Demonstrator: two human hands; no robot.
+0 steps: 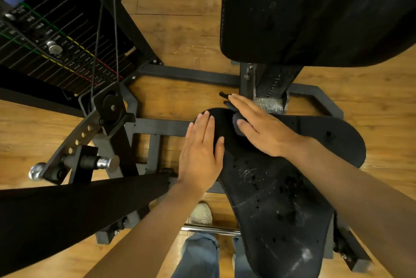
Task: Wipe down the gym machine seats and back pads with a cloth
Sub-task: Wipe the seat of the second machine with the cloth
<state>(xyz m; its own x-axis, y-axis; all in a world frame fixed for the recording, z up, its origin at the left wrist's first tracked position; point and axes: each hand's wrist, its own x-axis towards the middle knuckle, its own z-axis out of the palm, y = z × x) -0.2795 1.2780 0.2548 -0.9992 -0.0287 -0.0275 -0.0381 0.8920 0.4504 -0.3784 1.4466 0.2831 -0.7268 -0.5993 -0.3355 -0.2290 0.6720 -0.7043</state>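
Black and scuffed, the seat (281,187) fills the lower right of the frame, its surface pocked with small holes and pale worn patches. Near its upper left edge my right hand (261,127) lies flat with fingers straight, pressing a small dark cloth (236,123) against the pad; only a bunched bit of the cloth shows under my fingers, with dark strands sticking out past my fingertips toward the middle of the frame. My left hand (201,156) rests just beside it on the seat's left rim, palm down, fingers straight and together, gripping nothing. Above, in the upper right, the back pad (315,12) hangs large and black, also marked with dull smears, standing apart from the seat with a metal post (270,88) between them. Around the seat the dark steel frame (186,73) crosses the wooden floor (175,25). To the left, a pulley bracket (110,109) with two cables (114,30) running up from it sits close to my left hand, and below it an adjustment arm with holes and a chrome pin (108,163). In the upper left the weight stack (56,52) shows its numbered plates and a selector pin (53,47). A broad black pad (67,210) cuts across the lower left, overlapping my left forearm. At the bottom centre I can see my jeans (200,255) and a pale shoe (201,213) on the floor.
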